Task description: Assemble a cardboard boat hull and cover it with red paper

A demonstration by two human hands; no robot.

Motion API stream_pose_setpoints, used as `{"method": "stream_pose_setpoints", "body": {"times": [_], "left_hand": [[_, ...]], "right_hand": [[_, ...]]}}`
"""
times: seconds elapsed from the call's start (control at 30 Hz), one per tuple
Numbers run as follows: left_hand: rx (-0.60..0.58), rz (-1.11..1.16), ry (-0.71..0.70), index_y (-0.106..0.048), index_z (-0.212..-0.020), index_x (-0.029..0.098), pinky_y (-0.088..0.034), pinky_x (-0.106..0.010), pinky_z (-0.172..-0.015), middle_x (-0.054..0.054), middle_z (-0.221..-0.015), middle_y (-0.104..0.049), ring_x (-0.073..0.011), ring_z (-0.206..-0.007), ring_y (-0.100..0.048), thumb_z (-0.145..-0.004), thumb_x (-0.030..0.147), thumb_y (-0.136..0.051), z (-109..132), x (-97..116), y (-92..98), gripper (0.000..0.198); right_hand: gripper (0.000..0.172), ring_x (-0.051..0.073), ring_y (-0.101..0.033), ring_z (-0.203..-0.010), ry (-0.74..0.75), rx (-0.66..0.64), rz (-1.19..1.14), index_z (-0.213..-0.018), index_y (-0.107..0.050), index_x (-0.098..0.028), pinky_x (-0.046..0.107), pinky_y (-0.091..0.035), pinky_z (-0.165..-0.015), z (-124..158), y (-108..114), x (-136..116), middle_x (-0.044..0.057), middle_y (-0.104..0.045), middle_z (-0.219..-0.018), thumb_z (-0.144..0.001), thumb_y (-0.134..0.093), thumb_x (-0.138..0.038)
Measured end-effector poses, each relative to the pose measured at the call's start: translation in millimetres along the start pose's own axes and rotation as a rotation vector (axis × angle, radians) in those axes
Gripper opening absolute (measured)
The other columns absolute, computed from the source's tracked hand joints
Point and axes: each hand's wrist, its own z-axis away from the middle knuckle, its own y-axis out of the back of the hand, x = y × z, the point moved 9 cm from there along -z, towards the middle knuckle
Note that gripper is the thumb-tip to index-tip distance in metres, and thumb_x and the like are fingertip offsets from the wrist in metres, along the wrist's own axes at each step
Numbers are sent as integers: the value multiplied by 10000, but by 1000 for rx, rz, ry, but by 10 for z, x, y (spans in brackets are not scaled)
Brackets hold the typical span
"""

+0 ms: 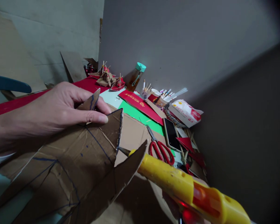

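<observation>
A folded brown cardboard piece (93, 152) with dark blue drawn lines fills the lower left. My left hand (67, 105) pinches its upper edge between thumb and fingers, beside a pointed flap. My right hand (170, 203), mostly hidden below and behind the tool, holds a yellow hot glue gun (168, 174) with a red light glowing under it. The gun's dark nozzle is at the edge of an upright cardboard flap, touching it or very close. Another pointed flap curves up in front of the gun's front end.
Behind the cardboard lie red-handled scissors (162, 151), a phone (171, 133) and a red printed card strip (140, 104). Farther back stand a teal-capped bottle (136, 76), cups of pens and sticks (163, 101), a white food box (184, 113) and small cardboard boats (106, 79). A grey wall rises behind.
</observation>
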Motion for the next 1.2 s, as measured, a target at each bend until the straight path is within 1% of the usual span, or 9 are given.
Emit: {"method": "stream_pose_setpoints", "body": {"times": [0.1,0.2,0.37,0.43,0.53,0.7,0.8,1.0,1.2], "left_hand": [[7,-8,-3,-827,-728,291,-514,-170,-574,65,-709,-764,-130,-681,-703,-685,366,-848,5,1,10,90],[13,-32,-10,-823,-714,278,-496,-179,-549,53,-719,-766,-132,-658,-688,-686,395,-840,-5,14,11,121],[60,-55,4,-812,-677,263,-486,-233,-541,28,-723,-757,-165,-658,-672,-643,440,-828,-9,29,26,182],[85,-51,50,-806,-666,259,-465,-244,-507,19,-700,-744,-168,-620,-644,-611,466,-838,5,2,37,216],[119,-66,96,-804,-676,250,-414,-234,-456,9,-678,-727,-153,-560,-593,-593,494,-836,21,-20,60,259],[83,-28,47,-805,-655,244,-451,-208,-491,27,-685,-745,-153,-613,-636,-602,438,-836,-2,48,43,204],[83,-30,33,-821,-678,250,-446,-184,-482,35,-670,-753,-142,-602,-638,-603,420,-852,-10,69,52,188],[90,-25,39,-821,-675,251,-433,-164,-475,46,-674,-760,-128,-587,-644,-615,426,-848,-7,75,37,186],[82,-76,33,-809,-676,229,-479,-210,-528,47,-672,-741,-136,-596,-646,-619,460,-842,-16,111,44,240]], "right_hand": [[287,197,-687,-980,-3,-19,-31,-1220,-656,-224,350,-613,-803,6,29,-13,74,-680,-1190,-1015,-648,-424],[276,161,-679,-850,-21,-30,-48,-1173,-666,-228,284,-595,-677,-15,54,-19,60,-697,-1085,-1027,-621,-458],[281,168,-629,-663,-56,-45,-50,-1020,-730,-298,262,-468,-449,-106,30,-71,36,-680,-831,-974,-651,-564],[309,191,-616,-645,-68,-61,-42,-914,-748,-306,298,-461,-456,-138,-12,-107,38,-649,-751,-933,-681,-608],[383,198,-585,-632,-74,-84,-10,-803,-737,-288,338,-499,-553,-164,-69,-152,40,-613,-692,-914,-677,-650],[431,210,-560,-621,-77,-125,7,-791,-735,-296,376,-509,-604,-182,-94,-149,42,-607,-682,-919,-629,-694],[403,218,-573,-624,-79,-152,3,-787,-736,-298,373,-505,-595,-201,-95,-148,45,-614,-684,-908,-658,-674],[438,181,-529,-574,-44,-104,43,-725,-710,-266,329,-452,-531,-210,-70,-163,30,-574,-640,-901,-676,-666],[601,157,-426,-529,-9,-10,23,-689,-669,-249,331,-379,-489,-126,-94,-13,22,-490,-603,-884,-561,-808]]}}
